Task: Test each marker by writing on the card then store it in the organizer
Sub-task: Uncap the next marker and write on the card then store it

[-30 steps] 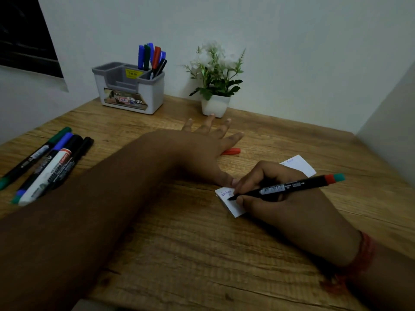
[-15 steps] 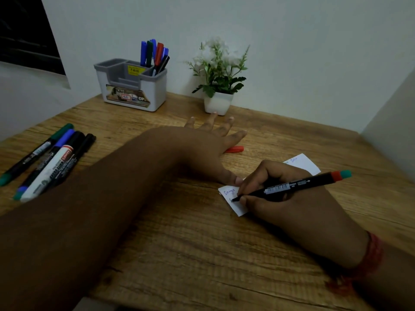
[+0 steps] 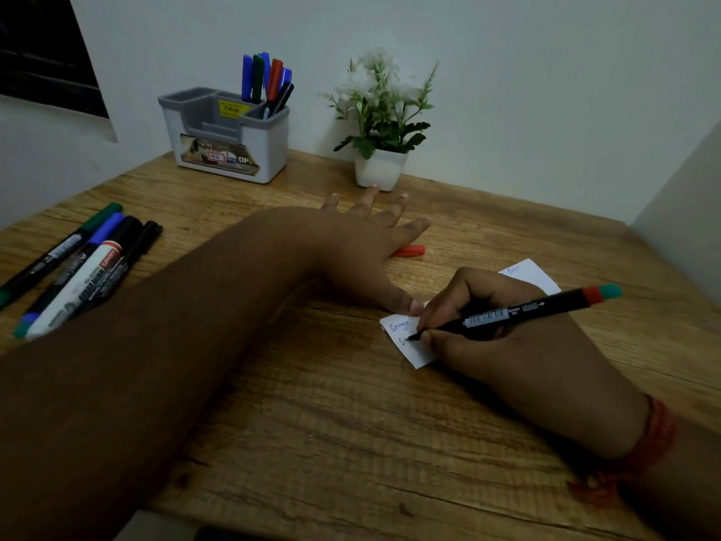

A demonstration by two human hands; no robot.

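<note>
Since the earlier frame little has shifted but the pen tip, which has started a second line on the card while our view has tipped slightly; both hands keep their posts.

At the left edge of the frame four untested markers (image 3: pixel 74 267) lie side by side on the counter (image 3: pixel 312 423), still waiting their turn; in the upper left the organizer (image 3: pixel 226 146) stands against the wall with several markers already upright in its right-hand compartment.

Toward the middle our left hand (image 3: pixel 351 251) lies flat with fingers spread, gripping nothing; its thumb presses the near corner of the card (image 3: pixel 413 353) to pin it. Just beyond its fingers a red cap (image 3: pixel 409 251) rests on the counter; a potted plant (image 3: pixel 380 123) stands behind.

At the right our right hand (image 3: pixel 507 337) has its fingers curled round the black marker (image 3: pixel 519 312), tip touching the card at its left end.

To do this step well, we judge a short light stroke is enough; we should keep the thumb down so the card cannot slide, write only on the bare paper, and read the line for colour and flow before lifting; then we would need that cap before the marker goes upright in the organizer.
</note>
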